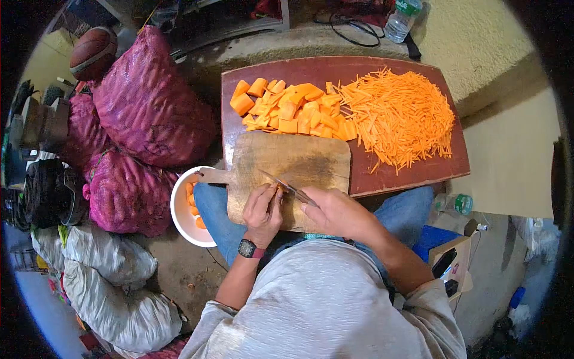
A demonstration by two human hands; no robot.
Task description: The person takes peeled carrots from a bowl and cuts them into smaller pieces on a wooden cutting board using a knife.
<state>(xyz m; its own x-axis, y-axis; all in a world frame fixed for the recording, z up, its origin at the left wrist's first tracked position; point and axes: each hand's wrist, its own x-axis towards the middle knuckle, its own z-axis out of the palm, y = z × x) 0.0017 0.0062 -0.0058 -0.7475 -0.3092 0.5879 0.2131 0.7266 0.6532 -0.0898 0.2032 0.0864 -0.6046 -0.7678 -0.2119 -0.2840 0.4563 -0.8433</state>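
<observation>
A: Where does the carrot piece (280, 186) lie from our grip?

B: Right at the fingertips of our left hand (263, 209), above the cutting board (251, 149). Thumb and fingers are pinched closed on it, and only a sliver of orange shows, so we can't tell its long axis.

A: And our right hand (335, 209)?

B: Wrapped firmly about the handle of the knife (288, 188). The blade slants across from there, its tip pointing left and away from us, and passes right by the piece. We can't make out whether the edge touches. The left hand is the nearer one, since it has hold of the piece.

A: What are the surfaces like?

B: The board is worn wood, darkly stained toward its far right, with rounded corners and a stubby handle jutting left. Beyond it, on the smooth red-brown counter (371, 182), we have thick, blocky carrot chunks (293, 110) with moist-looking faces, and to their right a loose heap of thin carrot strips (400, 119).

A: Anything low on our left?

B: A round white bowl (180, 216) holding more orange pieces, beside bulging sacks (155, 102) of pink mesh.
</observation>
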